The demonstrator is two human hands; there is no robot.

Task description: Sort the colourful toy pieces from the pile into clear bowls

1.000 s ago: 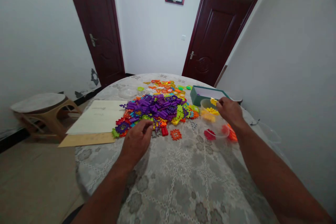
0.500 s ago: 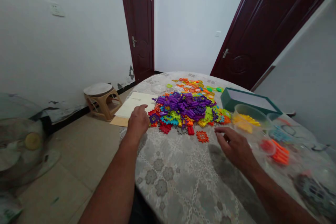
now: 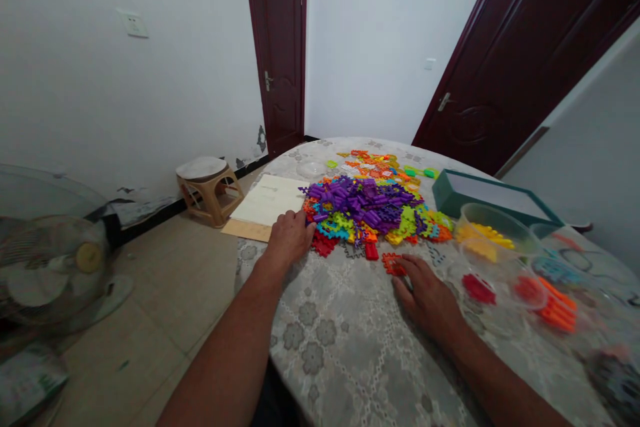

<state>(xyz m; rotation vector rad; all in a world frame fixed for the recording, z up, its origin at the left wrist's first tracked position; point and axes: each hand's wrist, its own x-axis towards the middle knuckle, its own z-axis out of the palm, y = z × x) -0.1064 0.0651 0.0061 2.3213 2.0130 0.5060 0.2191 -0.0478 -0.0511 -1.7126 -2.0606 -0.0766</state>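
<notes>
A heap of plastic interlocking building pieces (image 3: 363,203), mostly purple on top with green, yellow, blue and red ones below, lies on the patterned tablecloth (image 3: 345,320). My left hand (image 3: 291,238) rests at the heap's left edge, fingers curled and close together; whatever they may hold is hidden. On the cloth in front of the heap lies an orange square notched piece (image 3: 391,263). The fingertips of my right hand (image 3: 427,290) touch its right side, while the thumb stays apart from it. A small red piece (image 3: 371,251) sits between the hands, against the heap.
Right of the heap stand a green box (image 3: 495,199) and clear tubs (image 3: 493,230) with yellow, blue and orange pieces. Pale paper sheets (image 3: 267,199) lie at the left table edge. A stool (image 3: 210,193) and a fan (image 3: 65,267) are on the floor at left.
My right hand has moved left and down onto the orange square piece. My left hand has shifted right, against the heap's edge. The camera view has turned slightly left.
</notes>
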